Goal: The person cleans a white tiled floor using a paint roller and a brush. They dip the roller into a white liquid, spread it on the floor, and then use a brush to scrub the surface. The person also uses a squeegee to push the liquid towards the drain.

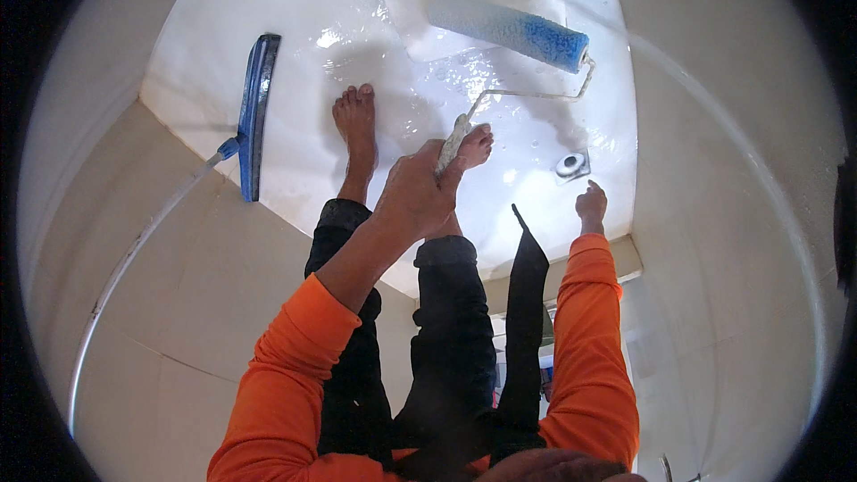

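Observation:
My left hand (420,187) is closed around the pale handle of a paint roller (509,29). The roller's thin wire frame bends up and to the right, and its blue, partly whitened sleeve is above the wet floor. My right hand (591,207), lower right, has one finger stretched out and the others curled. Nothing shows in it. The fingertip is just below a round floor drain (569,164); whether it touches the floor I cannot tell. Both arms wear orange sleeves.
My bare feet stand on the wet, shiny white floor (295,134). At the left, a blue floor squeegee (257,116) with a long pale pole leans near the beige wall (178,277). A black strap (527,295) hangs between my legs and right arm. Another pale wall (714,241) rises at the right.

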Tool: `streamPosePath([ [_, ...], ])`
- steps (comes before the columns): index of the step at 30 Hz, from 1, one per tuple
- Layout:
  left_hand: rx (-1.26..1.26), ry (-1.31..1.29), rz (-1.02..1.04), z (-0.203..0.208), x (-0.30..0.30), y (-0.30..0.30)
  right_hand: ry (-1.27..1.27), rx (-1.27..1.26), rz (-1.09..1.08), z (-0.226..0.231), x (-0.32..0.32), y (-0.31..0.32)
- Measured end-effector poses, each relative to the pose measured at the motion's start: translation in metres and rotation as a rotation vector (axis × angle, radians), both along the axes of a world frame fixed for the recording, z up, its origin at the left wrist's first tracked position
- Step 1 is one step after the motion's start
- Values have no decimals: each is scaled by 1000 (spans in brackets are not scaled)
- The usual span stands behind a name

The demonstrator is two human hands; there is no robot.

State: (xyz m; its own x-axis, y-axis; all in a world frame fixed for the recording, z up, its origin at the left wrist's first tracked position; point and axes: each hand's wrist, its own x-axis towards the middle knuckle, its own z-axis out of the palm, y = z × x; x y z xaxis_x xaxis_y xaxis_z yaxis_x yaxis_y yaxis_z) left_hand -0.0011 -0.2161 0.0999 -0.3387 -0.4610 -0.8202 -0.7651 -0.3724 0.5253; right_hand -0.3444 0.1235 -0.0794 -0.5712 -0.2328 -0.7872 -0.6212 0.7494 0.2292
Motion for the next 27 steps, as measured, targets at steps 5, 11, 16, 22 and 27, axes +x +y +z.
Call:
streamPosePath([
  [5,1,-14,-5,3,5,-7,-46,70,50,-6,8,-30],
  [11,13,-7,-30,-9,15,-14,-104,-210,36,-47,-18,-69],
  [16,64,78,9,-13,10,-17,76,-74,119,-58,-10,-67],
  [22,35,28,29,-10,19,-11,-55,272,78,-34,60,-47],
  [27,98,72,-11,6,6,-25,-93,277,376,-56,23,53],
])
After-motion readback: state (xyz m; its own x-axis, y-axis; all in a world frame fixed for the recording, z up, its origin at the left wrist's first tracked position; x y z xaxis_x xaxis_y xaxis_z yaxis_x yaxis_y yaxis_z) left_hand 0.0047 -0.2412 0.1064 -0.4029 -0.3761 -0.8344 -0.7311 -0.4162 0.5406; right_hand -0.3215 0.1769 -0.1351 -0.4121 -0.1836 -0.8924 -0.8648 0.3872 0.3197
